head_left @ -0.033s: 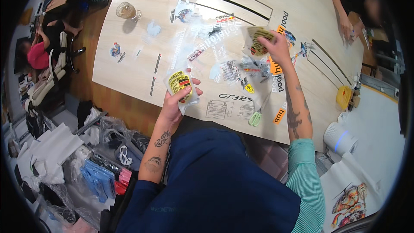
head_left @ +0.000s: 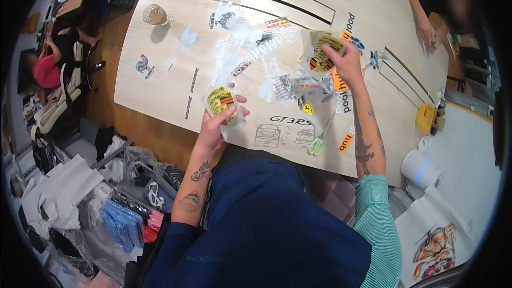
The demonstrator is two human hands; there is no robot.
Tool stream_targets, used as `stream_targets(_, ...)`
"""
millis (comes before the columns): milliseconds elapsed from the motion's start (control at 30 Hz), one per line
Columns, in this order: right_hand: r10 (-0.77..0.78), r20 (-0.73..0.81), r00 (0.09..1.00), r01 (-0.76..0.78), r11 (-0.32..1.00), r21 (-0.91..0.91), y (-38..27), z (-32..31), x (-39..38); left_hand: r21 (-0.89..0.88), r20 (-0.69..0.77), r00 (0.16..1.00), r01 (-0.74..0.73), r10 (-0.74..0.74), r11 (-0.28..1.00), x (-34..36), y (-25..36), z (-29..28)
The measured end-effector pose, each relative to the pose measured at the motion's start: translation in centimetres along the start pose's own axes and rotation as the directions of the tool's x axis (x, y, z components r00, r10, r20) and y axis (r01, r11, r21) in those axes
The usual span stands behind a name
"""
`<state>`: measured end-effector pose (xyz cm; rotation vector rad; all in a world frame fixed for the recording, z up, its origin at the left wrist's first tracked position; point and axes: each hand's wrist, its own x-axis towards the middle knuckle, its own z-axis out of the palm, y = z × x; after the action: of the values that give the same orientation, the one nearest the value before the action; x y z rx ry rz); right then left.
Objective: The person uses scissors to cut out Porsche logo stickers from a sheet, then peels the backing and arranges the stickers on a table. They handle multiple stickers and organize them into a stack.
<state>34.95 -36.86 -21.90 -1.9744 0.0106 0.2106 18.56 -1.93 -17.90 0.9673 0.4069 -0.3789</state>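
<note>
My left hand (head_left: 216, 124) is closed on a small stack of transfer stickers (head_left: 220, 99), yellow, black and red crests on pale film. The thumb presses on top and the fingertips show past the right edge. Farther right, above the table (head_left: 165, 85), my right hand (head_left: 345, 61) pinches another crest sticker (head_left: 318, 63) on clear film, thumb and fingers at its right side. Beneath and between the hands lie several printed films (head_left: 285, 88), overlapping. Scissors (head_left: 316, 145) with green handles rest near the front edge, beside a yellow shield sticker (head_left: 307, 108).
A stemmed glass (head_left: 155, 15) with a drink stands at the far left. Orange and black lettering strips (head_left: 346, 140) lie at the right. One person (head_left: 48, 64) sits at the left; another's hand (head_left: 425, 32) is at the far right. Bagged garments (head_left: 121, 221) fill the lower left.
My right hand has shifted slightly, and the crest sticker in it has turned to face up more clearly. My left hand has barely moved.
</note>
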Motion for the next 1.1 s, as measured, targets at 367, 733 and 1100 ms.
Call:
stream_targets(367, 0.162, 0.047, 0.986, -0.164, 0.862, 0.480, -12.8, 4.8, -17.1, 0.100, 0.260, 0.965, -0.042, 0.015, 0.994, -2.4, 0.8, 8.4)
stream_targets(733, 0.081, -0.129, 0.988, 0.020, 0.769, 0.639, -13.5, 6.6, -22.9, 0.096, 0.148, 0.984, -0.117, 0.102, 0.988, -5.5, -0.6, 11.0)
stream_targets(1100, 0.101, -0.102, 0.990, -0.001, 0.716, 0.698, -17.4, 4.9, -24.3, -0.094, 0.300, 0.952, -0.031, 0.058, 0.995, -7.7, 1.0, 11.7)
